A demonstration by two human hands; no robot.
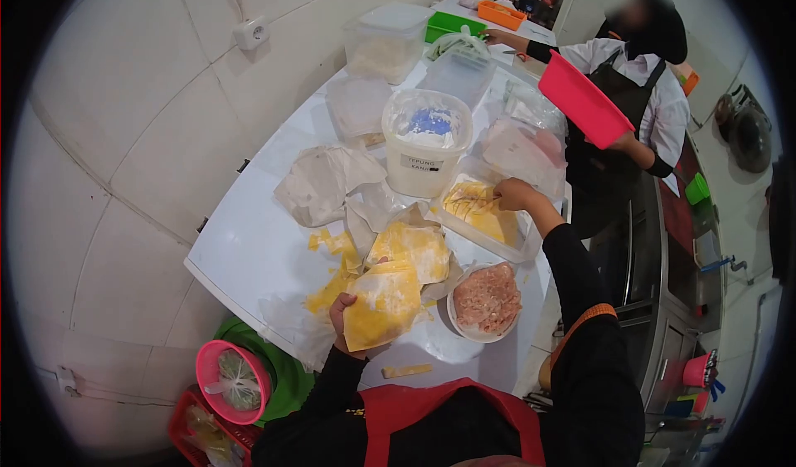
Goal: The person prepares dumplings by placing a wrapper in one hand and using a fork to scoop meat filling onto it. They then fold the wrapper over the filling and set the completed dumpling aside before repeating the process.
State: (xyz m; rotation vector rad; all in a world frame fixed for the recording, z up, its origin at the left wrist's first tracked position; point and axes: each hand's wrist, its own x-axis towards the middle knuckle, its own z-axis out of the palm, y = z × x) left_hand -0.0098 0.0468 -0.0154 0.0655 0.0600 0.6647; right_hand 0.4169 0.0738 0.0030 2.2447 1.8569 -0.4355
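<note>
My left hand (pixel 341 314) grips a stack of square yellow dough sheets (pixel 383 305), dusted with white flour, above the near part of the table. Over a clear plastic container (pixel 521 250), my right hand (pixel 516 195) has its fingers closed at the yellow dough pieces (pixel 477 210) inside. What exactly those fingers hold is too small to make out. Behind the held stack, more yellow sheets (pixel 410 250) lie on brown paper. A white bowl (pixel 458 322) of pinkish minced meat (pixel 487 298) stands between my arms. Yellow scraps (pixel 332 289) are scattered to the left.
A labelled white flour tub (pixel 424 172) stands mid-table, with a crumpled bag (pixel 323 187) beside it. Lidded boxes (pixel 385 44) and a green tray (pixel 452 26) are farther back. A co-worker (pixel 634 94) at right holds a pink basin (pixel 584 102). Baskets (pixel 235 380) sit below left.
</note>
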